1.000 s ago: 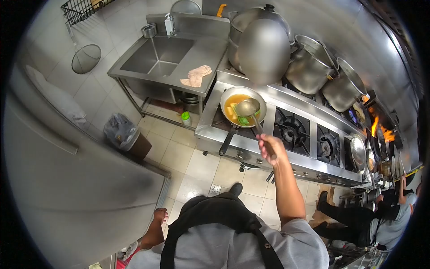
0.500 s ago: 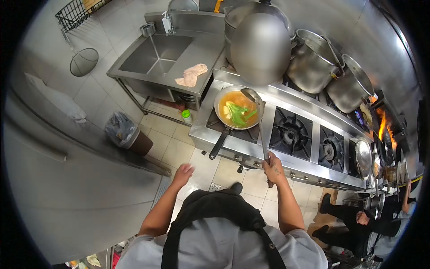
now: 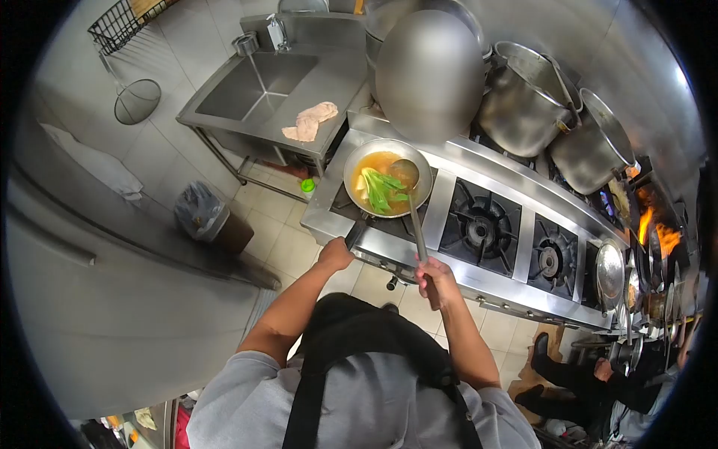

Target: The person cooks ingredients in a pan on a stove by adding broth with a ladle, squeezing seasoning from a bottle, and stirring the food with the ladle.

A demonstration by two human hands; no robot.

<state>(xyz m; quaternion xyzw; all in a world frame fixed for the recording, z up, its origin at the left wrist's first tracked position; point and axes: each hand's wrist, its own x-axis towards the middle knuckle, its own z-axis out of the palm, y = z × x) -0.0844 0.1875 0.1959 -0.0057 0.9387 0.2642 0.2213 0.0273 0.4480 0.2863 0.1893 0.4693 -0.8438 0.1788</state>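
On the leftmost burner sits a frying pan [image 3: 349, 173] of orange-brown broth [image 3: 376, 162] with green leafy vegetable [image 3: 384, 191] in it. My left hand [image 3: 336, 254] is closed around the pan's black handle [image 3: 357, 233]. In my right hand [image 3: 438, 281] is a long-handled metal ladle [image 3: 418, 228], gripped near the end of its handle. The ladle's bowl [image 3: 404, 173] rests in the broth at the right side of the pan, beside the greens.
A steel sink [image 3: 254, 86] with a crumpled pinkish cloth [image 3: 310, 122] on its counter stands at left. Large pots [image 3: 523, 105] line the stove's back. Flames [image 3: 658, 232] rise at far right, near another person [image 3: 583, 378]. A lined bin [image 3: 213, 217] stands on the floor.
My left hand has moved up and right from open air and taken hold of the pan handle. The ladle's bowl has gone from the pan's rim down into the broth.
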